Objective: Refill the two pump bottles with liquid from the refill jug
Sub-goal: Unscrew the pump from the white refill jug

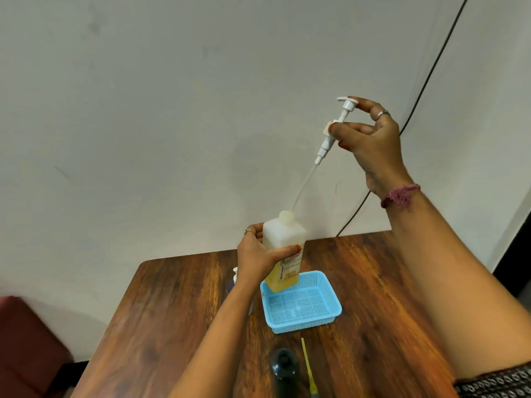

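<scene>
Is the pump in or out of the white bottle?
Out: right hand holds pump aloft; tube tip just at white bottle mouth.

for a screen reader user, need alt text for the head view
The right hand holds a white pump lifted high, its tube tip at the open neck of a bottle of yellow liquid, which the left hand grips tilted above a blue basket. All sit over a wooden table; a dark bottle stands nearer.

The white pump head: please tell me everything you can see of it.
The white pump head looks like plastic: a spout on top, a stepped stem and a thin clear dip tube. The right hand pinches it, holding it tilted above the white square bottle. The tube's lower end reaches the bottle's open neck.
</scene>
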A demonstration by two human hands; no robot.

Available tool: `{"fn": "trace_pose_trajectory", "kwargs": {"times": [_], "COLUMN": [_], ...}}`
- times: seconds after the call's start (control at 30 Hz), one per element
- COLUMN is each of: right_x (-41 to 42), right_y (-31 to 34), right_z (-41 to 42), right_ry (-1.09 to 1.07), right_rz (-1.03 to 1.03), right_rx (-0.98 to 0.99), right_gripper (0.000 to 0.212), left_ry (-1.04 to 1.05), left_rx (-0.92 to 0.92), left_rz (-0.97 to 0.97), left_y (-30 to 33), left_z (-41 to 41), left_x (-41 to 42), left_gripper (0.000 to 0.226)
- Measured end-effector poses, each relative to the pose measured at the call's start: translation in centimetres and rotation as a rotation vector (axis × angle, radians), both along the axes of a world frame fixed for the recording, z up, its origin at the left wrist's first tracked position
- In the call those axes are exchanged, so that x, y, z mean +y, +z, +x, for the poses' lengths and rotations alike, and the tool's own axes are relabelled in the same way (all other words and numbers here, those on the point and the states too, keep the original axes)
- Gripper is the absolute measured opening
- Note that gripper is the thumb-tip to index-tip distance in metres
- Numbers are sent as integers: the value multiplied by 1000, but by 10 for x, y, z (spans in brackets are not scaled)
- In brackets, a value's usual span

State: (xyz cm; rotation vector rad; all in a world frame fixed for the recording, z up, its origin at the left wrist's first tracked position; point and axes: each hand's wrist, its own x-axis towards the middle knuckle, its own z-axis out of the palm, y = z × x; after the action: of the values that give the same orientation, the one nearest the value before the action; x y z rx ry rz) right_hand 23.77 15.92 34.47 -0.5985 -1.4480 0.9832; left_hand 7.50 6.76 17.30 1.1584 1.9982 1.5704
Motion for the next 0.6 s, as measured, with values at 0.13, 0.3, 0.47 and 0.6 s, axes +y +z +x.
{"fn": "trace_pose_trajectory", "kwargs": {"times": [0.13,0.3,0.47,0.6], "right_x": [-2,3,7,12], "right_y": [-1,-7,-10,-17], "right_z": [-1,9,20,33], "right_ry": [20,-24,-25,-41], "right_rz": [17,-20,-21,-51], "right_rx": [-20,-12,10,13], "right_gripper": [48,48,48,47], "left_ry": [-12,-23,-53,-74], "left_rx": [-15,-36,-61,-51], "left_rz": [-11,-7,-9,-27], "left_y": [-1,-4,-9,-13], "left_z": [1,8,17,27], "left_x": [0,1,5,12], "left_gripper": [86,86,86,87]}}
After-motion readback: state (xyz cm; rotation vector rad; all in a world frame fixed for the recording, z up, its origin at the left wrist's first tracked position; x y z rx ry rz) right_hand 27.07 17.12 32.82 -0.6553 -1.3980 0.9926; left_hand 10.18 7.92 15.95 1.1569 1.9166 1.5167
